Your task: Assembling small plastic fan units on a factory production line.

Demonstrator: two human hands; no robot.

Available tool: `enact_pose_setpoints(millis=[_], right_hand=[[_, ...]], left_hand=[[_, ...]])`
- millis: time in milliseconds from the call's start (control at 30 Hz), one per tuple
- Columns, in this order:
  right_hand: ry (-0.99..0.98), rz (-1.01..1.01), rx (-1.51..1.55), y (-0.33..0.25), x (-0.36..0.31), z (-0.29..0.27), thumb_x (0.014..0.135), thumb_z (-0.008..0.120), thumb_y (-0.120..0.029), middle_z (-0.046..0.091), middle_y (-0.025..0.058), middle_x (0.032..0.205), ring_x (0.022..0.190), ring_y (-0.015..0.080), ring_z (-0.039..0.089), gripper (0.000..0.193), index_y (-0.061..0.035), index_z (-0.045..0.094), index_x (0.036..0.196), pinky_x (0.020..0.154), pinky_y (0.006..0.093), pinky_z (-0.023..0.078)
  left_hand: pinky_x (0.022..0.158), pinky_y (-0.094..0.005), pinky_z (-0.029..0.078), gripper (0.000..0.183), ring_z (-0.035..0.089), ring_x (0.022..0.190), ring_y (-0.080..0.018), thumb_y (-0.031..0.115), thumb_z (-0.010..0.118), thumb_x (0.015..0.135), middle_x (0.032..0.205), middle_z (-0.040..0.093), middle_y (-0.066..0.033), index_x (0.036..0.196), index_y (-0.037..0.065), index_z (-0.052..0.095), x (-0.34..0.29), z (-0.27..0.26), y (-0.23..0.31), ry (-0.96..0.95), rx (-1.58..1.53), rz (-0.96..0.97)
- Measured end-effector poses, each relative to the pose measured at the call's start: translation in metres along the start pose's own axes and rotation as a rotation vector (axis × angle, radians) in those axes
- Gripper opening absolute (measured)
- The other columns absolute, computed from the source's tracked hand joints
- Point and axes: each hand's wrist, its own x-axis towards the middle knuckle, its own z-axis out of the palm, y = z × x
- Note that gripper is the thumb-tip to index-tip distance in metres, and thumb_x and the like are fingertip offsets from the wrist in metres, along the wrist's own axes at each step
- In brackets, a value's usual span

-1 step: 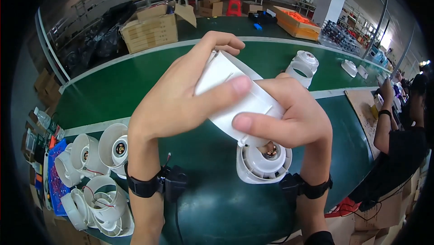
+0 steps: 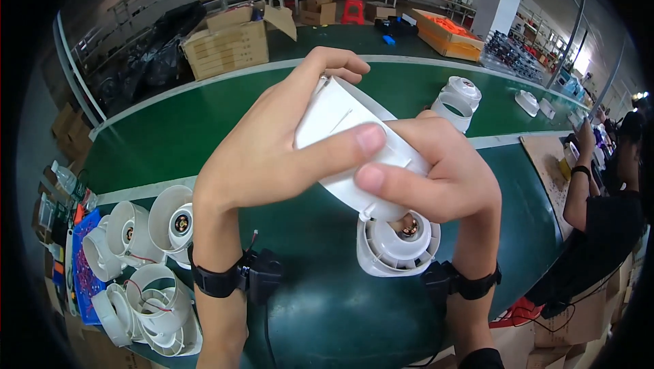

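I hold a white curved plastic housing (image 2: 335, 118) tilted between both hands above the table. My left hand (image 2: 262, 147) grips its upper left side, the thumb pressed across the outer face and the fingers around the far edge. On the lower right, my right hand (image 2: 453, 171) is closed on the same part. Its thumb lies close to the left thumb, and its other fingers are mostly hidden behind. Below stands a round white fan base (image 2: 397, 260) with vanes and a copper-wound motor core, partly covered by the housing and my right hand.
Several white fan housings (image 2: 129, 226) crowd the table's left side beside a blue tray (image 2: 87, 287). Two more white parts (image 2: 453, 113) stand on the green belt (image 2: 163, 113) ahead. Cardboard boxes (image 2: 228, 49) line the far side. A co-worker's arm (image 2: 579, 192) is at the right.
Both thumbs have shifted slightly on the housing: the left one down and to the right, the right one a little up, so their tips are closer. The housing has hardly moved.
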Motion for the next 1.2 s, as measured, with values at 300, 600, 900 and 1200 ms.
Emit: enact_pose_setpoints(millis=[300,600,900,1200], right_hand=[[-0.06,-0.075,0.037,0.004,-0.002,-0.005,0.098,0.057,-0.032,0.063,0.0061,0.062,0.05,0.0124,0.061,0.036,0.0025,0.064,0.087,0.047,0.0263,0.047],[0.011,-0.067,0.013,0.016,0.001,-0.009,0.101,0.045,-0.034,0.065,0.0126,0.072,0.064,0.0183,0.065,0.044,0.0041,0.065,0.094,0.058,0.0294,0.048],[0.335,0.011,-0.411,0.022,0.0,-0.012,0.092,0.06,-0.012,0.065,0.0115,0.117,0.111,0.0196,0.06,0.06,-0.0051,0.038,0.147,0.099,0.035,0.045],[0.11,0.048,-0.407,0.024,0.0,-0.016,0.091,0.063,-0.017,0.069,0.0154,0.106,0.102,0.0256,0.067,0.035,-0.0031,0.06,0.123,0.088,0.0361,0.052]], left_hand=[[0.104,-0.0336,0.038,0.087,0.05,0.122,-0.024,0.039,0.078,0.071,0.128,0.051,-0.0152,0.138,0.0,0.04,-0.003,-0.008,0.003,-0.12,-0.016,-0.016],[0.078,-0.0293,0.046,0.036,0.057,0.091,-0.0155,0.03,0.079,0.078,0.114,0.062,-0.0093,0.091,0.004,0.057,-0.003,-0.016,0.003,-0.065,0.074,-0.055],[0.082,-0.04,0.051,0.035,0.067,0.095,-0.0318,0.03,0.08,0.075,0.096,0.071,-0.0209,0.096,0.003,0.076,0.001,-0.03,-0.102,0.085,0.459,-0.526],[0.091,-0.0738,0.038,0.039,0.055,0.119,-0.0456,0.022,0.072,0.079,0.121,0.065,-0.0212,0.117,0.014,0.069,-0.023,-0.032,-0.172,0.415,0.916,-0.835]])
